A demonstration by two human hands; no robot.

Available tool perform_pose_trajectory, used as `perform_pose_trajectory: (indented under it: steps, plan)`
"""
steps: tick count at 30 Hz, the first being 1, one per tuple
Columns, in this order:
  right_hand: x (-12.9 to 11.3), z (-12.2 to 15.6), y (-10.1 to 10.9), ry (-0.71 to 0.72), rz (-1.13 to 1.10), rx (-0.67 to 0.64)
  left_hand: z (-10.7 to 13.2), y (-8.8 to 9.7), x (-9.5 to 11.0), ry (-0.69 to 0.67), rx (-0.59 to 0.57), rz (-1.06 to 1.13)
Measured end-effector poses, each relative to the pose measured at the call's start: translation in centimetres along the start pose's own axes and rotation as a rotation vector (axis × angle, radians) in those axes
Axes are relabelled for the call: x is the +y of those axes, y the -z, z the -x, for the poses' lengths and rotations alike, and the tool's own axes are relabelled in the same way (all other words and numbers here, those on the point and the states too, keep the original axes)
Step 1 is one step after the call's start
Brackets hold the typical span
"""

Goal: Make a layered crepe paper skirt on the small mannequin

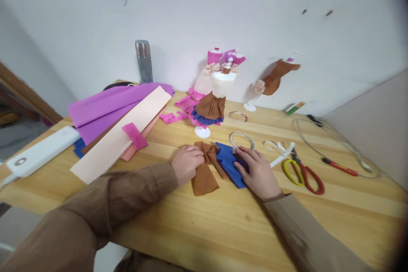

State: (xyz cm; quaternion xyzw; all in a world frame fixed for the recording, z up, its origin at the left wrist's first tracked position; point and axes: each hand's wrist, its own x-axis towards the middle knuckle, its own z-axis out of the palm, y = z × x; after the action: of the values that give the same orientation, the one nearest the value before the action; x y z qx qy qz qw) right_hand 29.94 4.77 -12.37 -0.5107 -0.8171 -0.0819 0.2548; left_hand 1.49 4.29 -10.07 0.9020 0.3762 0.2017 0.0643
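Note:
My left hand (pixel 187 164) has its fingers curled and pressed together at the left edge of a brown crepe paper piece (pixel 205 180) lying on the table. Just right of that lies a folded piece of blue crepe paper (pixel 228 163), partly beside the brown. My right hand (pixel 259 172) rests over the blue paper's right side, thumb and fingers apart, and hides part of it. Behind both hands stands a small dress form (pixel 225 78) with a white top and a brown, blue and pink ruffled paper skirt (pixel 210 106).
Scissors (pixel 307 174), white tape strips (pixel 285 153) and tape rolls (pixel 242 139) lie to the right, near a cable (pixel 301 136). More dressed forms (pixel 280 76) stand by the wall. Leftward are purple paper (pixel 105 108), cream paper (pixel 123 136), a power strip (pixel 41 151) and a flask (pixel 144 61).

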Motion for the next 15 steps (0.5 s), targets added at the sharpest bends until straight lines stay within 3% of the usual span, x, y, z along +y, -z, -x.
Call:
perform_pose_trajectory:
  steps: [2,8,12,15]
  plan:
    - [-0.1,0.1,0.3,-0.019,0.032,0.01,0.0,0.0,0.0,-0.005,0.029,0.034]
    - [0.5,0.3,1.0,-0.093,0.119,0.06,0.2,-0.2,0.3,0.009,0.269,0.22]
    - [0.7,0.4,1.2,-0.107,0.116,0.1,-0.1,-0.3,-0.3,0.237,0.433,0.473]
    - [0.4,0.3,1.2,-0.071,0.066,0.126,-0.4,-0.6,-1.5,0.383,0.466,0.529]
